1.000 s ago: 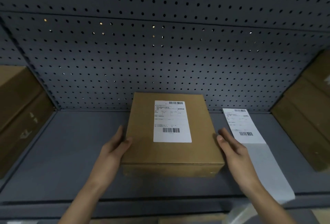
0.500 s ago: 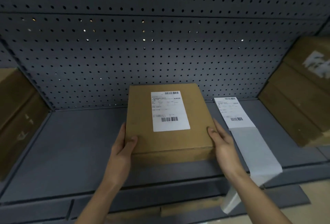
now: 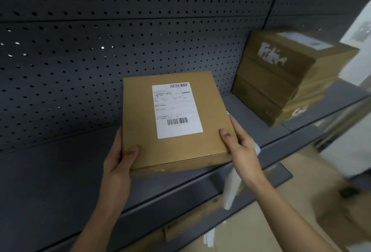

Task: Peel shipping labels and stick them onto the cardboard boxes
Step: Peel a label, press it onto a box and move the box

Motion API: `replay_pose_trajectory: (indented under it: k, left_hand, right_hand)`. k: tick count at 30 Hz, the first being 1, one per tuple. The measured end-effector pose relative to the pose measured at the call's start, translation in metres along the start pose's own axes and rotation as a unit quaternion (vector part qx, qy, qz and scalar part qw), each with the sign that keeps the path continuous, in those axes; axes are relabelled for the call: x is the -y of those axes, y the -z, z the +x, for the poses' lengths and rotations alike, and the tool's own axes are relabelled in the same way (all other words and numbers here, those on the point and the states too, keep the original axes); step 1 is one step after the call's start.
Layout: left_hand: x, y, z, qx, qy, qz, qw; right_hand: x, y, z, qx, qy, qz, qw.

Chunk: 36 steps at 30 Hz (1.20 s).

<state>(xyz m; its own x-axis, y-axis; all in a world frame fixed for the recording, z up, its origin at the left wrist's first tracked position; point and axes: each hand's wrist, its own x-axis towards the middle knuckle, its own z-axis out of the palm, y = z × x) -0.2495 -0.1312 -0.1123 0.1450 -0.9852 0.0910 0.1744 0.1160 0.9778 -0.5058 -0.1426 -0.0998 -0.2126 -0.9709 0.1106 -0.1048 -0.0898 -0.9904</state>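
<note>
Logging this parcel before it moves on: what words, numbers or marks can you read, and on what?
No text is legible.
Shipping label on the held box: two barcodes, print too small to read.
White print on the stacked boxes: blurred.
White label atop that stack: blurred.

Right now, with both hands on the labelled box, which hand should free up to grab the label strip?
Right, probably. The right hand grips the box just beside the label strip hanging off the shelf; the left hand holds the far side.
</note>
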Motion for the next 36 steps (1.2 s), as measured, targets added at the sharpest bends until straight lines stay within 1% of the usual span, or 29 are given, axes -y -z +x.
replay_pose_trajectory:
  k: [3, 8, 13, 17, 23, 28, 36]
  left_hand:
    - [0.000, -0.024, -0.010, 0.027, -0.001, -0.012, 1.000]
    - [-0.002, -0.086, -0.036, 0.070, -0.011, 0.005, 0.997]
    - [0.009, -0.174, -0.078, 0.098, -0.015, 0.010, 0.995]
    - [0.027, -0.253, -0.109, 0.132, -0.018, 0.019, 0.991]
    - [0.052, -0.373, -0.142, 0.194, 0.026, 0.017, 0.980]
    - [0.074, -0.463, -0.133, 0.246, 0.068, 0.005, 0.967]
    - [0.114, -0.603, -0.086, 0.329, 0.074, 0.011, 0.941]
  right_hand:
    - [-0.002, 0.031, -0.012, -0.020, 0.010, -0.001, 1.000]
    - [0.000, 0.098, -0.035, -0.060, 0.033, 0.001, 0.998]
    - [-0.003, 0.194, -0.063, -0.118, 0.029, 0.025, 0.992]
    - [-0.010, 0.281, -0.086, -0.163, 0.031, 0.022, 0.986]
    - [-0.024, 0.401, -0.111, -0.240, 0.023, 0.029, 0.970]
    - [-0.043, 0.478, -0.103, -0.290, 0.010, -0.005, 0.957]
    - [-0.058, 0.574, -0.059, -0.358, -0.020, -0.036, 0.933]
